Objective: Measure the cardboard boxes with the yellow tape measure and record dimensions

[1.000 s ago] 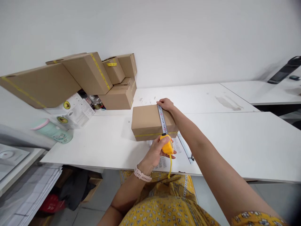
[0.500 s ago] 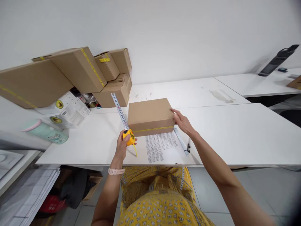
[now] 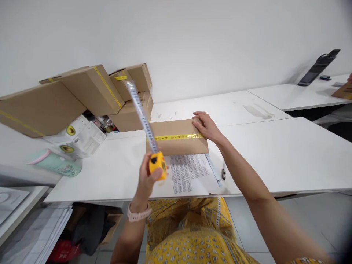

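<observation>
My left hand (image 3: pixel 147 175) is closed round a yellow tape measure (image 3: pixel 158 167). Its blade (image 3: pixel 141 115) is drawn out and slants up to the left, smeared by motion, in front of the left end of a cardboard box (image 3: pixel 176 145). Whether blade and box touch, I cannot tell. My right hand (image 3: pixel 205 126) grips the box's upper right corner, thumb on the near face and fingers over the top. A strip of yellow tape runs along that face, which is turned toward me. Beneath and in front of the box lies a printed sheet (image 3: pixel 183 179) with rows of small marks.
Cardboard boxes (image 3: pixel 101 91) are stacked at the back left, near a white avocado-print carton (image 3: pixel 88 137) and a mint tumbler (image 3: pixel 59 163). Right of the sheet lies a pen (image 3: pixel 223 173). A dark bottle (image 3: pixel 316 69) stands on the far-right table.
The box has been tipped so its taped side faces me more fully. My right hand has shifted to its top corner. My left hand has raised the tape measure's blade higher, across the box's left end.
</observation>
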`<state>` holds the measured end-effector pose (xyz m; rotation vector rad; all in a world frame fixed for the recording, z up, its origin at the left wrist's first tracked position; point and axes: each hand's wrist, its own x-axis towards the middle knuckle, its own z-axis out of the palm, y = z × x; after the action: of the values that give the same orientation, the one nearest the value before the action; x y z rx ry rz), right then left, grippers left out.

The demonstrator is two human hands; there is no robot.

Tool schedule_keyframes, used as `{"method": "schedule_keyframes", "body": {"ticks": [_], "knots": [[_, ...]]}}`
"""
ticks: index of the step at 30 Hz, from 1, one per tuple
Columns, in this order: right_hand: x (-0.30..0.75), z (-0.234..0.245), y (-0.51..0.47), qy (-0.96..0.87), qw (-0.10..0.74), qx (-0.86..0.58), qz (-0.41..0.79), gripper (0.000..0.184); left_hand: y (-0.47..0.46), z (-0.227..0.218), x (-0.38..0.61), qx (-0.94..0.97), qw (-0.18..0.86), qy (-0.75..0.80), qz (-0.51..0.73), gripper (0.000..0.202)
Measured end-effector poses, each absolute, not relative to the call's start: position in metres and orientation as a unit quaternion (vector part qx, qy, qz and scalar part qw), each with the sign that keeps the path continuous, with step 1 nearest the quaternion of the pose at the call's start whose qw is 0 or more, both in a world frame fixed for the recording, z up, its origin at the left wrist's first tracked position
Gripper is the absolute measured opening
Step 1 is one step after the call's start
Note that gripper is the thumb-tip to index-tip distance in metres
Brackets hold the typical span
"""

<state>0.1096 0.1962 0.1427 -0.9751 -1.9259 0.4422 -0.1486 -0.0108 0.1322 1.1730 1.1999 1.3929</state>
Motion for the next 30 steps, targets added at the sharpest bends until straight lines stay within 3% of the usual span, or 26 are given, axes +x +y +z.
{"method": "schedule_keyframes", "body": {"ticks": [3, 6, 14, 21, 30], "knots": [[0.105, 0.150, 0.193, -0.811, 0.409, -0.392, 0.145, 0.032, -0.033, 0.113, -0.119, 0.462, 0.587, 0.439, 0.499, 0.062], [0.099, 0.155, 0.191, -0.821, 0.385, -0.412, 0.091, 0.035, -0.039, 0.100, -0.102, 0.440, 0.641, 0.417, 0.471, 0.064], [0.090, 0.151, 0.193, -0.827, 0.357, -0.434, 0.014, 0.037, -0.042, 0.075, -0.101, 0.409, 0.670, 0.417, 0.457, 0.063], [0.085, 0.153, 0.192, -0.851, 0.302, -0.422, -0.084, 0.056, -0.050, 0.073, -0.099, 0.386, 0.689, 0.412, 0.454, 0.065], [0.084, 0.154, 0.194, -0.869, 0.257, -0.409, -0.107, 0.054, -0.049, 0.064, -0.096, 0.420, 0.668, 0.411, 0.457, 0.061]]}}
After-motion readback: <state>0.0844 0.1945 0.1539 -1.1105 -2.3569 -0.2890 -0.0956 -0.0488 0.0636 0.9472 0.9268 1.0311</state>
